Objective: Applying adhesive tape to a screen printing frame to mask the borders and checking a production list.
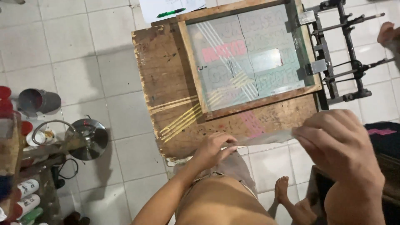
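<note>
Both of your hands hold one thin, see-through strip [266, 137], stretched flat between them just off the near edge of the wooden counter [166, 75]. Your left hand [212, 150] pinches its one end between thumb and fingertips; your right hand [337, 141] is closed over the other end, and its back hides how the fingers grip. The strip is pale and blurred, so it may be tape or film; you cannot tell which. On the counter lies a wood-framed printing screen [250, 58], its mesh showing faint lettering and diagonal stripes, clamped at the far right edge by a black metal hinge rig [341, 54]. A green pen [171, 12] rests on paper beyond the far edge. Another person's hand [387, 33] is cut off at the frame's right. On the floor sit a grey pot [39, 101] and a steel kettle [89, 137].
</note>
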